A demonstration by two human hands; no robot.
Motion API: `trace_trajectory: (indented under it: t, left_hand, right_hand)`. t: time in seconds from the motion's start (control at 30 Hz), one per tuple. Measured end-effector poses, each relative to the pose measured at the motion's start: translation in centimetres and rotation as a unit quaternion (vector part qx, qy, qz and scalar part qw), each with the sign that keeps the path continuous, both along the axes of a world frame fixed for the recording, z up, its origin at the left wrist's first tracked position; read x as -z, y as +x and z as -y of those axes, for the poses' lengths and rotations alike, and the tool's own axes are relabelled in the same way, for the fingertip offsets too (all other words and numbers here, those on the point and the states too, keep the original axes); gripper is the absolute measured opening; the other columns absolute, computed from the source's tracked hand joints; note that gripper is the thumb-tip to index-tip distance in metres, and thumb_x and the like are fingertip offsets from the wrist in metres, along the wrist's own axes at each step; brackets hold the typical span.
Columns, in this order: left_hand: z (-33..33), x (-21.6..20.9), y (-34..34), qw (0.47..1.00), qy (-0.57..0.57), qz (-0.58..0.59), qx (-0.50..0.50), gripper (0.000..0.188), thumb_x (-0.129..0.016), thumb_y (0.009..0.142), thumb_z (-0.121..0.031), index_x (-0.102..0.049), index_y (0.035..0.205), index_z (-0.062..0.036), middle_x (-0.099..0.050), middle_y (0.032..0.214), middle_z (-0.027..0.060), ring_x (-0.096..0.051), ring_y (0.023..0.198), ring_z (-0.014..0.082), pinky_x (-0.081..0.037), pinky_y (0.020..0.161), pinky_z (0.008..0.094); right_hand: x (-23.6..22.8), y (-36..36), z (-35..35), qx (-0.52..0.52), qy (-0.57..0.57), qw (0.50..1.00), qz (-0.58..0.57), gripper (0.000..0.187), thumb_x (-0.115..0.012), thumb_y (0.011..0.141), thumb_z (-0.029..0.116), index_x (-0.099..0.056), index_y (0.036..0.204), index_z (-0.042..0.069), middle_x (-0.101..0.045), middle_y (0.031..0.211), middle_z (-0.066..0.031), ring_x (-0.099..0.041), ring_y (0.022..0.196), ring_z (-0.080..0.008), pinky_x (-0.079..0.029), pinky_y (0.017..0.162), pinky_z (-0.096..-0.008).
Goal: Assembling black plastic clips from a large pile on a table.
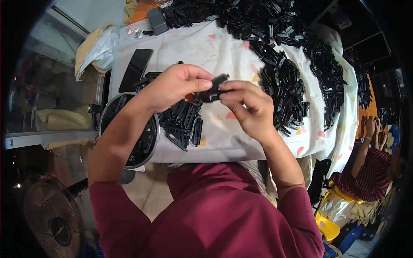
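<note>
Above the middle of the cloth-covered table (pixel 241 144), a small black plastic part (pixel 211 95) is held between my two hands. My left hand (pixel 183 81) pinches its left side with thumb and fingers. On its right end, the fingertips and thumb of my right hand (pixel 251 105) are closed. Blur and my fingers hide its exact shape. Below my left hand lies a heap of long, slotted black plastic pieces (pixel 183 124). Another pile of black plastic parts (pixel 282 90) spreads to the right of my right hand.
A round metal-rimmed pan (pixel 157 139) with black parts stands left, partly under my forearm. A black phone (pixel 135 69) and a dark grey box (pixel 157 21) lie behind. More black parts (pixel 262 19) cover the far side. A fan (pixel 53 219) stands lower left; a co-worker (pixel 365 172) sits right.
</note>
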State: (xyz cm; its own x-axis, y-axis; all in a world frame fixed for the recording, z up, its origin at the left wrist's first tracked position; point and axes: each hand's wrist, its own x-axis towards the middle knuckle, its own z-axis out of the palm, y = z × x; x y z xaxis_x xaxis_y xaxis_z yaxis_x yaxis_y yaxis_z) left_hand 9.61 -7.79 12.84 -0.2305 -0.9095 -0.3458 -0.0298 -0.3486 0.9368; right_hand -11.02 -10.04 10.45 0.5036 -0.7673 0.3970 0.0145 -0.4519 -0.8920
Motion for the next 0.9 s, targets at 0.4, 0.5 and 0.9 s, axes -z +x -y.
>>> trace_trajectory:
  t: [0.4,0.5,0.9]
  left_hand:
    - [-2.8,-2.7,-2.1,0.928,-0.245,0.266,0.091,0.031,-0.065,0.079,-0.014,-0.059,0.105,0.0022,-0.063,0.083,0.0102,-0.058,0.072,0.0130,-0.047,0.066,0.0252]
    - [-3.0,-2.8,-2.5,0.875,-0.358,0.311,0.095,0.042,-0.071,0.071,-0.017,-0.055,0.105,0.0010,-0.059,0.075,0.0122,-0.058,0.068,0.0277,-0.046,0.063,0.0334]
    - [1.9,4.8,4.5,0.879,-0.119,0.458,-0.065,0.035,-0.057,0.074,-0.005,-0.045,0.106,-0.0023,-0.059,0.094,0.0170,-0.059,0.082,0.0252,-0.046,0.071,0.0337]
  right_hand:
    - [-0.2,-1.2,-0.5,0.018,-0.337,0.941,-0.038,0.024,-0.065,0.054,-0.011,-0.062,0.074,0.003,-0.062,0.089,-0.0082,-0.060,0.074,-0.0220,-0.050,0.061,-0.0292]
    - [-0.6,-1.3,-0.9,0.056,-0.311,0.947,-0.063,0.028,-0.066,0.057,-0.010,-0.061,0.081,0.003,-0.061,0.087,-0.0084,-0.060,0.074,-0.0226,-0.050,0.060,-0.0295]
    - [2.6,-4.8,2.7,0.208,-0.151,0.873,-0.414,0.052,-0.072,0.067,0.022,-0.052,0.112,0.005,-0.057,0.101,-0.0143,-0.054,0.095,-0.0314,-0.046,0.075,-0.0385]
